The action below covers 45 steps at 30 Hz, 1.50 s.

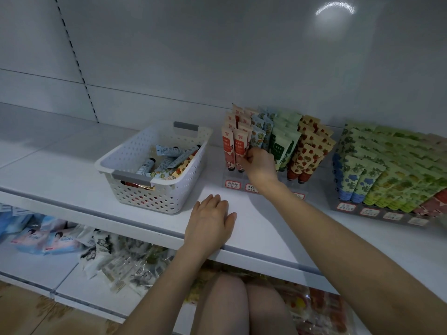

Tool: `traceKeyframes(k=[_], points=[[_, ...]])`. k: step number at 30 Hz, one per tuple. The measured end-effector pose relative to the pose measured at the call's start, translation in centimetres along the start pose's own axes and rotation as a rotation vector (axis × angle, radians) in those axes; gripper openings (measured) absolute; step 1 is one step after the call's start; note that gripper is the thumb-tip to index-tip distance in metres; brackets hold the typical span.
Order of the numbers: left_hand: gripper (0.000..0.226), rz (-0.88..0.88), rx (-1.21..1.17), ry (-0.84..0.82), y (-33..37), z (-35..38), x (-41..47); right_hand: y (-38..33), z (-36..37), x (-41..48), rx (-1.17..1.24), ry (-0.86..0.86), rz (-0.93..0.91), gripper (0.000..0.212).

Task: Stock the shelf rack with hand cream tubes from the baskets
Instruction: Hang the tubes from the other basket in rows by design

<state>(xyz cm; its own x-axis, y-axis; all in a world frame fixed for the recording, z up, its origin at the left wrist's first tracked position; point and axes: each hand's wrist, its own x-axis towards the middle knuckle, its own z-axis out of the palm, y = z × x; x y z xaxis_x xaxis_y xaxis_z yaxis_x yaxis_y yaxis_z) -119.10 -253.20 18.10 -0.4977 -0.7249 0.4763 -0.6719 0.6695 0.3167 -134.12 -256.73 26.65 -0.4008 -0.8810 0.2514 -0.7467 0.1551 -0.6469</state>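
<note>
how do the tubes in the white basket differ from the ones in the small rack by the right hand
The basket tubes lie jumbled at odd angles; the rack tubes stand upright, caps down.
The basket tubes are mixed in pattern; the rack tubes are sorted into columns by pattern.
Nothing touches the basket tubes; the right hand grips one of the rack tubes.
Both are printed squeeze tubes.

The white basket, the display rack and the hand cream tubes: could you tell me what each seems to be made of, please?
The white basket looks like matt moulded plastic: regular holes, grey handle inserts. The display rack is probably clear glossy acrylic, since it is see-through. The hand cream tubes are likely soft printed plastic laminate with flat crimped tops.
</note>
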Motion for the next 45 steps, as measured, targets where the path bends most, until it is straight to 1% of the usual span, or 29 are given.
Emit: traceKeyframes(k=[5,9,11,13,14,16,18,20,22,24,27,29,32,35,37,39,42,45], points=[[0.027,0.005,0.015,-0.031,0.2,-0.3,0.1,0.0,-0.4,-0.5,0.016,-0.009,-0.006,0.025],[0.024,-0.019,0.073,-0.111,0.5,-0.8,0.1,-0.2,-1.2,-1.4,0.039,-0.011,-0.022,0.033],[0.03,-0.04,0.142,-0.178,1.0,-1.5,0.4,-0.6,-2.0,-1.9,0.007,-0.034,-0.054,0.029],[0.033,-0.009,0.193,-0.221,1.9,-2.9,0.6,-1.1,-3.0,-2.2,-0.015,-0.051,-0.083,0.025],[0.033,0.015,0.194,-0.217,2.6,-3.8,0.6,-1.5,-3.7,-2.3,-0.01,-0.054,-0.1,0.024],[0.035,0.052,0.131,-0.141,3.7,-6.1,0.5,-2.9,-5.1,-2.4,0.022,-0.063,-0.153,0.024],[0.035,0.088,0.028,0.005,3.8,-8.9,0.4,-4.9,-6.5,-2.5,0.054,-0.063,-0.219,0.025],[0.03,0.097,-0.009,0.116,2.4,-11.6,0.8,-7.1,-7.4,-2.3,0.067,-0.074,-0.284,0.024],[0.027,0.054,0.029,0.138,0.4,-14.0,1.4,-9.2,-7.5,-1.8,0.093,-0.151,-0.326,0.021],[0.025,-0.056,0.096,0.049,-1.7,-16.0,2.6,-11.0,-6.6,-1.0,0.059,-0.267,-0.351,0.02],[0.021,-0.258,0.149,-0.161,-5.1,-17.1,5.1,-13.3,-4.4,0.7,-0.151,-0.399,-0.396,0.023],[0.022,-0.328,0.23,-0.305,-7.2,-16.6,6.9,-14.3,-2.5,1.9,-0.26,-0.47,-0.432,0.024],[0.031,-0.403,0.271,-0.502,-9.6,-14.8,9.0,-14.2,0.7,3.9,-0.424,-0.528,-0.45,0.024],[0.034,-0.485,0.283,-0.647,-11.1,-12.9,10.2,-13.4,3.9,5.6,-0.586,-0.565,-0.462,0.026],[0.034,-0.517,0.255,-0.709,-11.7,-11.9,10.7,-12.8,5.7,6.4,-0.7,-0.586,-0.483,0.028],[0.033,-0.51,0.258,-0.743,-11.8,-11.5,11.3,-12.3,7.1,6.9,-0.778,-0.598,-0.504,0.029],[0.036,-0.503,0.286,-0.769,-12.1,-11.3,11.7,-11.8,8.7,7.7,-0.801,-0.575,-0.533,0.032],[0.039,-0.524,0.223,-0.806,-12.9,-10.9,11.9,-11.5,9.3,8.1,-0.812,-0.604,-0.504,0.031]])
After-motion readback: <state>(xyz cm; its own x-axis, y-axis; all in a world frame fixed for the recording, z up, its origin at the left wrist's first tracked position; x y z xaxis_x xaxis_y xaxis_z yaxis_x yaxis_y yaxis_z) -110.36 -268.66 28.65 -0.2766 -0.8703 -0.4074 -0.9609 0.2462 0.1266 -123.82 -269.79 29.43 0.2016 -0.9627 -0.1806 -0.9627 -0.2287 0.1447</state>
